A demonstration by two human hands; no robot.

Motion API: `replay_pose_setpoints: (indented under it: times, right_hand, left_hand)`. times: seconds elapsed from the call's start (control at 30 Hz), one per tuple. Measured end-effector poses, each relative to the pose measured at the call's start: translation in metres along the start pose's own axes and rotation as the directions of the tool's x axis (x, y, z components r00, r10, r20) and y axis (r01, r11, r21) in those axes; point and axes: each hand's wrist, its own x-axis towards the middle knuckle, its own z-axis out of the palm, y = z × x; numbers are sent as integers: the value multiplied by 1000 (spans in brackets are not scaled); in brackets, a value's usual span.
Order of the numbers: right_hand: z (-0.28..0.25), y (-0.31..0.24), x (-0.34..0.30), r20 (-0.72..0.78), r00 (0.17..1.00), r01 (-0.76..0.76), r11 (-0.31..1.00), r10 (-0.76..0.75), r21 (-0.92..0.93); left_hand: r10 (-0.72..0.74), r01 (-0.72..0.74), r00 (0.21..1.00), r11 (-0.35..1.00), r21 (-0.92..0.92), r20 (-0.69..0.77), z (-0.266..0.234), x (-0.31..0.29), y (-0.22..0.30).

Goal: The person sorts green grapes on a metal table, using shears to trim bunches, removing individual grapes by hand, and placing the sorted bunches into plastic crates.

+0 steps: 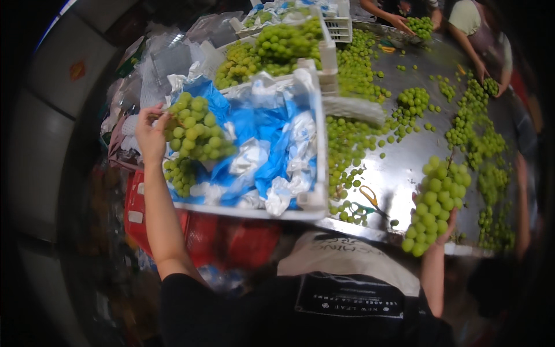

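Observation:
With fingers pinched at its stem, my left hand (151,132) holds a bunch of green grapes (195,128) over the left side of a white crate (321,144). Blue plastic film (277,144) and crumpled white paper (252,156) line that crate. A smaller grape bunch (180,176) hangs or lies just below the held one; whether they join I cannot tell. On the right, my right hand (448,227) supports a long, full grape bunch (437,202) from beneath, above the table's near edge. The bunch covers most of those fingers.
Loose grapes (347,147) and clusters spread over the metal table (399,168). Yellow-handled scissors (369,195) lie near its front edge. Behind my crate stands another crate of grapes (289,43). Two other people's hands (399,23) handle grapes at the far side. A red crate (199,231) sits below.

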Motion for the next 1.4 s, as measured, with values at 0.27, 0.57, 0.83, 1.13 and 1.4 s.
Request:
replay_pose_setpoints:
  times: [0.27, 0.57, 0.83, 1.13, 1.4]
  right_hand:
    - [-8, -10, -17, -54, 998, 21, 998, -17, 66]
    - [-37, -30, -35, -70, 997, 47, 998, -44, 38]
    - [-87, -66, -50, -57, 998, 0, 1000, 0, 9]
    - [-113, -97, -44, -6, 998, -63, 990, 64, 128]
    - [-116, -108, -17, 70, 993, -107, 983, 97, 151]
  left_hand:
    - [354, -411, 894, 893, -183, -276, -15, 42, 120]
    - [527, -500, 850, 814, -297, 13, 61, 68, 212]
    - [270, 1, 866, 841, -541, 422, 299, -19, 209]
    - [-145, 192, 846, 981, -40, 514, 418, -50, 101]
    - [-333, 235, 727, 942, 238, 601, 423, -10, -10]
